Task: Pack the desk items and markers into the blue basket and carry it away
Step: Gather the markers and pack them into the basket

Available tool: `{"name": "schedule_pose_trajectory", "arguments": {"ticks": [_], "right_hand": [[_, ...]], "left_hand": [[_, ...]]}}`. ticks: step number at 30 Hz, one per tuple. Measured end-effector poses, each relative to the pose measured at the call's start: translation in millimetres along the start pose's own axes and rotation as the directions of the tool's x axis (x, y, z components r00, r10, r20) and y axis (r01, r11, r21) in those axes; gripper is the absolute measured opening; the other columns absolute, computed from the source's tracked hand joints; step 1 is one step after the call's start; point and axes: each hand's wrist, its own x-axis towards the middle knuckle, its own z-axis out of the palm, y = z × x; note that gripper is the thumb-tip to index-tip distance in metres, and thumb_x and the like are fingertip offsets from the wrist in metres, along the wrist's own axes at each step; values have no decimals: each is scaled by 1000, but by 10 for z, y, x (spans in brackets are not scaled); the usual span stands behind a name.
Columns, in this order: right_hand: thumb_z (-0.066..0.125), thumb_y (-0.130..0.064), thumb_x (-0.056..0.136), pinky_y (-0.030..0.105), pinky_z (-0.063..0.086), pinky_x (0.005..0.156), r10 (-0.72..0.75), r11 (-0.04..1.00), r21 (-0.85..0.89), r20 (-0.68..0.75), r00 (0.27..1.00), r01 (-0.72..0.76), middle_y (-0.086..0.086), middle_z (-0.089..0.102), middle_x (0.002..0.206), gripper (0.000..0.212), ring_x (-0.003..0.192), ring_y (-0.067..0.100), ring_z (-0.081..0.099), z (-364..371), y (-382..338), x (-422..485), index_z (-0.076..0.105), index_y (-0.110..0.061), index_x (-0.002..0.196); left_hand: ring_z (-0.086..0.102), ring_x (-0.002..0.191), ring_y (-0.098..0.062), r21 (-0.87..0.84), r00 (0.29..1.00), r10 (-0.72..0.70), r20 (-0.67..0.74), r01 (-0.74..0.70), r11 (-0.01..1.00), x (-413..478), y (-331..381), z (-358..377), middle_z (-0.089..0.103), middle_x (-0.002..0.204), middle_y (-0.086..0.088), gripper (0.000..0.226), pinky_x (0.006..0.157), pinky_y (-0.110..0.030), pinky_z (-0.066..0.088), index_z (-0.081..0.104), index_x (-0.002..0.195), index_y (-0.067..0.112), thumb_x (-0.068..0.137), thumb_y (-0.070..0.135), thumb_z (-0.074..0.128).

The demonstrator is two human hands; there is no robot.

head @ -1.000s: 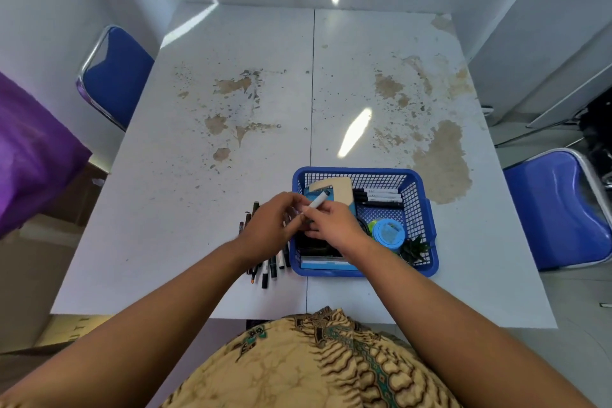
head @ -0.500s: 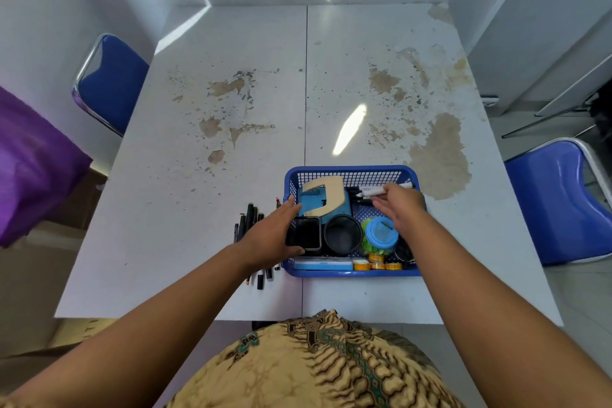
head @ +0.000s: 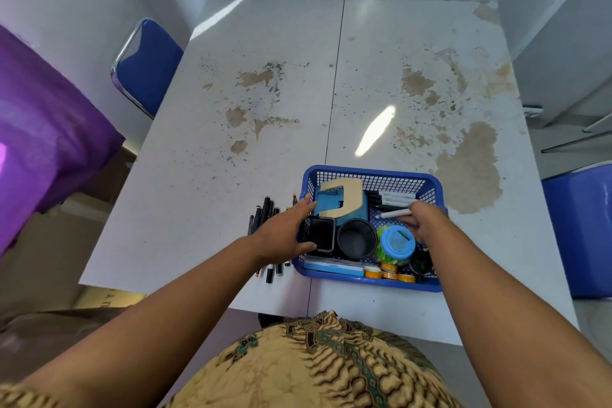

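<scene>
Basket filling, markers left outside

Blue basket (head: pixel 371 281) sits at the worktop's near edge. My right hand (head: pixel 422 222) has carried a white marker (head: pixel 394 214) in, fingers pinching it beside those already packed. Left hand (head: pixel 284 232), fingers spread, steadies the wall; loose markers (head: pixel 265 215) still wait outside its left wall.

You are viewing a blue basket (head: pixel 371 172), white stained table (head: pixel 271 156), purple cloth (head: pixel 43 129), and tan-patterned shirt (head: pixel 314 368).
</scene>
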Motion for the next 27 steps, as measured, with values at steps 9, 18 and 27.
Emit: {"name": "schedule_pose_trajectory", "arguments": {"ticks": [9,18,27], "right_hand": [[44,-22,111,51,54,91,49,969,-240,-19,999,-52,15,65,103,25,85,31,60,-47,-14,33,56,0,114],[61,-15,95,32,50,61,-367,685,-708,-128,922,174,18,68,102,19,87,36,67,61,-86,-565,65,-2,108],[64,-20,98,39,51,107,-705,174,-562,502,500,809,-1,66,135,31,121,20,61,806,248,-1335,71,-22,128]], "left_hand": [[25,157,-13,-8,1000,13,16,-13,1000,17,-41,6,-1,174,17,105,123,-35,33,7,167,36,91,45,78],[21,158,-11,6,998,58,18,-58,998,12,-134,34,-2,174,17,103,125,-37,33,7,167,37,91,45,77],[60,126,-13,-488,926,-212,-313,34,872,-138,-534,14,64,139,4,47,110,-38,52,57,143,36,100,21,69]]}}
